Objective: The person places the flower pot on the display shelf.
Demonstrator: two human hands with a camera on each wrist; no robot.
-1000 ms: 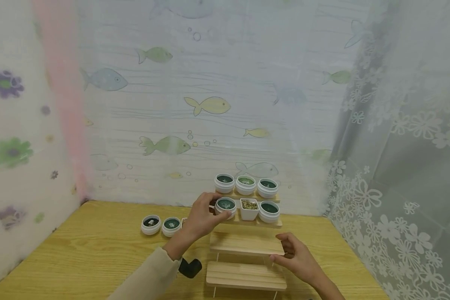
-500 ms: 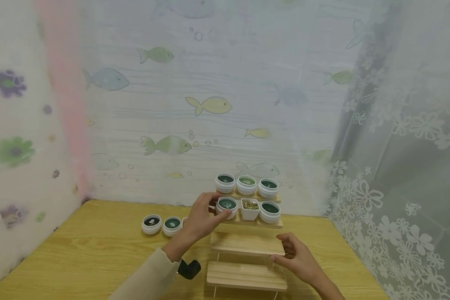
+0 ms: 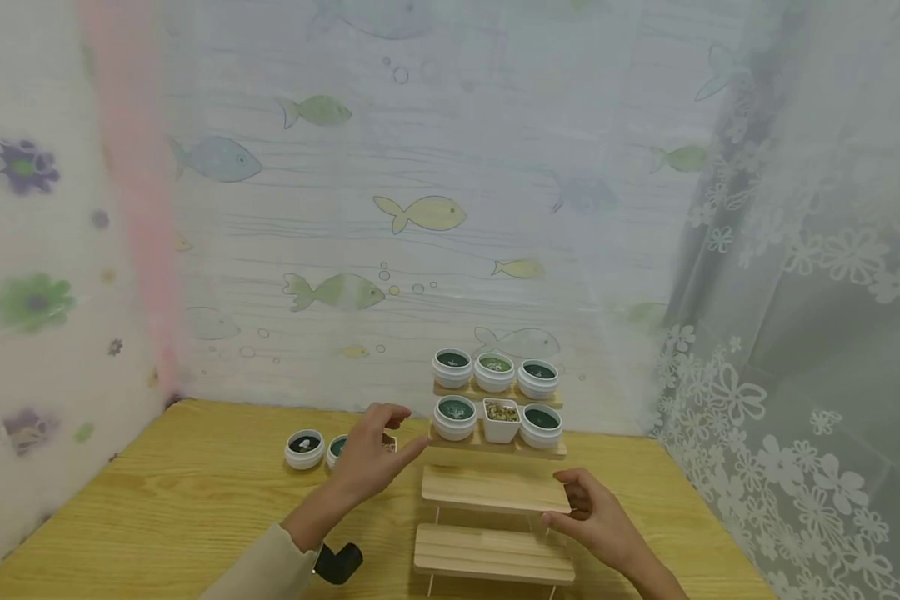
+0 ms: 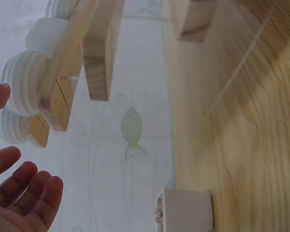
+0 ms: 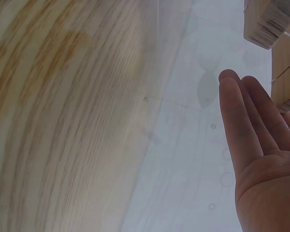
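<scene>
A tiered wooden stand (image 3: 493,490) holds two rows of small white cups on its upper shelves. My left hand (image 3: 371,454) is just left of the second shelf, its thumb and fingers spread with nothing between them. Closest to it on that shelf is a round white cup (image 3: 455,418) with a teal-green top; the left wrist view has the same cup (image 4: 26,82) past my thumb. My right hand (image 3: 600,517) is at the right end of the third shelf, thumb at the front corner and index fingertip at the back corner. In the right wrist view its fingers (image 5: 241,121) extend nearly straight.
Beside the round cup sit a square cup (image 3: 502,419) of grainy bits and another round cup (image 3: 542,426). A dark-topped cup (image 3: 303,450) stands on the wooden table (image 3: 195,492) at left. Behind my left hand are a partly hidden green cup (image 3: 335,450) and a square cup (image 4: 186,212).
My left hand has let go of the teal-topped round cup and moved left and slightly up from it. The cup stays on the second shelf. My right hand has not visibly moved.
</scene>
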